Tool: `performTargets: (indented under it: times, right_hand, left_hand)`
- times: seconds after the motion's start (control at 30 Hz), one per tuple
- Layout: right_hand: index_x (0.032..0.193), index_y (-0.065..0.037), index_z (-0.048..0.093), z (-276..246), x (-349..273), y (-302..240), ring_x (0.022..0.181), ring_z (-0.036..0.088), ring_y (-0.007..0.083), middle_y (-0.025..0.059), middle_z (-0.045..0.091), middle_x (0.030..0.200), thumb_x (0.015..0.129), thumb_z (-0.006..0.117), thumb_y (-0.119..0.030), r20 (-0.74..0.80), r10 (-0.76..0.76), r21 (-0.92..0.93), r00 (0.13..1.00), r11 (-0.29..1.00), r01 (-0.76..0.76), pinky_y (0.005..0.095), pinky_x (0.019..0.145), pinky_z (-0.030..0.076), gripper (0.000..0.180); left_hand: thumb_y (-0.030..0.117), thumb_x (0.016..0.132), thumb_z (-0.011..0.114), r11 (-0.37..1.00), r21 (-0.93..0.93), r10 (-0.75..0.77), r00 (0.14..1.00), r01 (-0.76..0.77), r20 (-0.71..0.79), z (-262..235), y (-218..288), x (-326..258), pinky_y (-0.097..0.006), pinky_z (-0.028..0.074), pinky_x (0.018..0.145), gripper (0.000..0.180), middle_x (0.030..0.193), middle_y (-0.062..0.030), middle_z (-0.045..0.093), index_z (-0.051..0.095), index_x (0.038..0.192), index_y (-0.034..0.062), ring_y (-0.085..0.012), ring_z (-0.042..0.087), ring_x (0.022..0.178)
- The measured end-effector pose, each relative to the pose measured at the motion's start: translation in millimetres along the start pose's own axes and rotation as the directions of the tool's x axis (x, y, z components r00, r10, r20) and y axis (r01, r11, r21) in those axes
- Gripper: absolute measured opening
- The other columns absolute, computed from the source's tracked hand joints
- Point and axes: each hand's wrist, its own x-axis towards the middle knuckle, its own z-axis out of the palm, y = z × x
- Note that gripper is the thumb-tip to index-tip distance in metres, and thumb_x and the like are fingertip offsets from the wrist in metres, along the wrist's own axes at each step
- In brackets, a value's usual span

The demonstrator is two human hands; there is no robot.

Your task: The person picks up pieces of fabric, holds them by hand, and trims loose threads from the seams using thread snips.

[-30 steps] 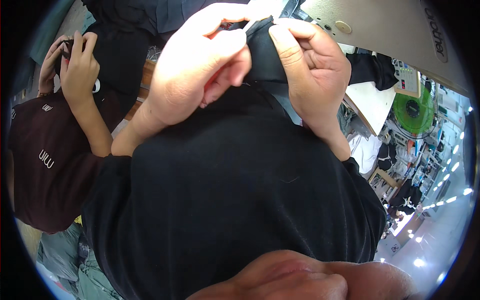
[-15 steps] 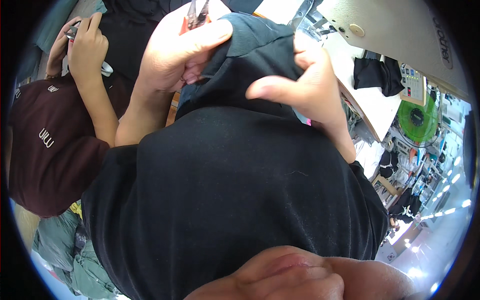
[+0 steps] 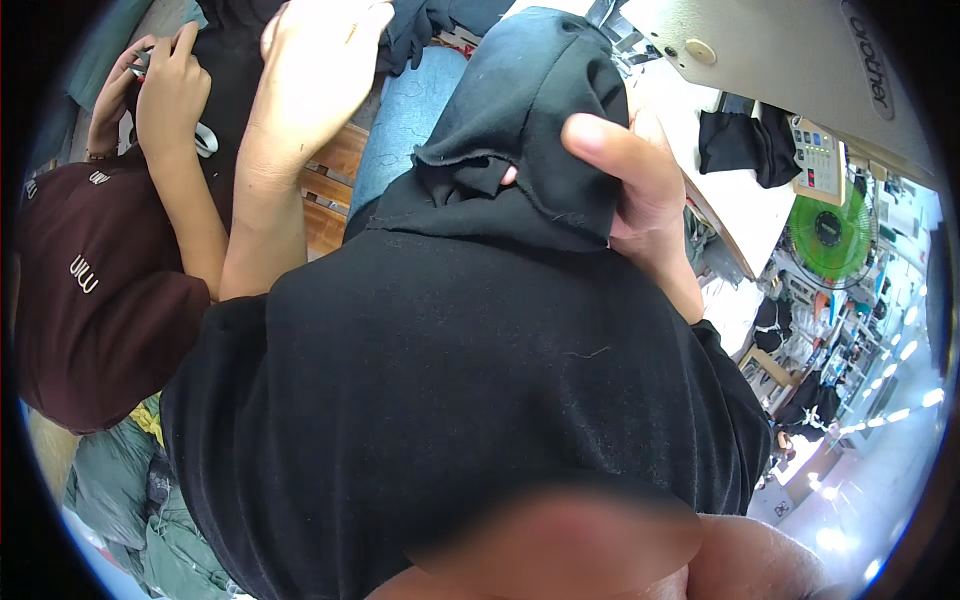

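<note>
A black garment piece [image 3: 540, 110] with a seam down it is bunched in front of my chest. My right hand [image 3: 650, 180] grips its right side, thumb on top and the other fingers mostly hidden behind the cloth. A fingertip shows through a fold near the middle. My left hand [image 3: 315, 75] is up at the top edge, apart from the piece, beside dark cloth [image 3: 405, 40]. Its fingers are mostly cut off or hidden, so whatever it holds cannot be seen.
A sewing machine [image 3: 790, 60] stands at upper right over a white table [image 3: 740, 220], with folded black cloth [image 3: 750, 145] and a control panel [image 3: 820, 160]. Beyond is a green fan [image 3: 830, 228]. At left, a co-worker in maroon [image 3: 110, 290] holds a small metal tool [image 3: 140, 64].
My left hand has let go of the ribbed edge and moved up and left; the snips in it are out of sight. My right hand has closed on the garment piece, now turned and bunched.
</note>
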Motion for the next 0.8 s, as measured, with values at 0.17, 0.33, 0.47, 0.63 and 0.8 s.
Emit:
performTargets:
  times: [0.17, 0.33, 0.47, 0.63, 0.8]
  right_hand:
    - [0.106, 0.005, 0.056, 9, 7, 6, 0.061, 0.054, 0.0138, 0.0109, 0.061, 0.083, 0.097, 0.057, -0.014, -0.205, -0.093, -0.096, 0.974, 0.993, 0.074, 0.0252, 0.053, 0.044, 0.02]
    - [0.098, 0.004, 0.055, 1, 8, 10, 0.045, 0.03, 0.0041, 0.0052, 0.05, 0.065, 0.104, 0.046, -0.019, -0.187, -0.087, -0.043, 0.978, 0.996, 0.08, 0.0187, 0.041, 0.024, 0.025]
    - [0.1, -0.002, 0.05, -5, 7, 12, 0.048, 0.04, 0.0078, 0.0059, 0.055, 0.074, 0.101, 0.052, -0.014, -0.073, -0.086, 0.03, 0.994, 0.996, 0.089, 0.0225, 0.043, 0.031, 0.012]
    - [0.105, -0.001, 0.05, -1, 9, 18, 0.047, 0.042, 0.0072, 0.0085, 0.059, 0.08, 0.1, 0.054, -0.01, -0.273, -0.254, -0.157, 0.928, 0.963, 0.218, 0.021, 0.043, 0.031, 0.011]
    - [0.112, 0.004, 0.055, -12, 8, 20, 0.088, 0.06, 0.0149, 0.0096, 0.063, 0.103, 0.091, 0.069, -0.014, -0.198, -0.378, -0.541, 0.904, 0.811, 0.221, 0.0252, 0.074, 0.048, 0.031]
  left_hand:
    - [0.012, 0.099, 0.053, 0.931, 0.171, 0.308, 0.946, -0.321, 0.097, 4, -37, 2, -0.021, 0.048, 0.066, 0.024, 0.078, -0.002, 0.066, 0.067, 0.119, 0.0068, -0.0065, 0.059, 0.064]
    - [0.01, 0.098, 0.056, 0.883, -0.43, -0.172, 0.982, 0.188, 0.075, 8, -11, -17, -0.019, 0.046, 0.06, 0.026, 0.076, -0.0006, 0.065, 0.064, 0.122, 0.005, -0.0034, 0.055, 0.062]
    - [0.018, 0.098, 0.057, 0.732, -0.598, -0.296, 0.943, 0.326, 0.152, 3, 10, -15, -0.036, 0.034, 0.109, 0.024, 0.119, -0.0165, 0.065, 0.063, 0.121, 0.0112, -0.0272, 0.058, 0.112]
    - [0.004, 0.095, 0.058, 0.807, -0.56, -0.142, 0.982, 0.186, 0.121, -2, 21, -24, -0.014, 0.039, 0.053, 0.026, 0.084, -0.0023, 0.065, 0.063, 0.12, 0.0, -0.0014, 0.051, 0.058]
    - [-0.007, 0.084, 0.069, 0.802, -0.578, 0.261, 0.958, -0.148, 0.117, 15, 5, -25, -0.019, 0.047, 0.07, 0.031, 0.123, -0.0152, 0.057, 0.062, 0.114, -0.0052, -0.0046, 0.057, 0.078]
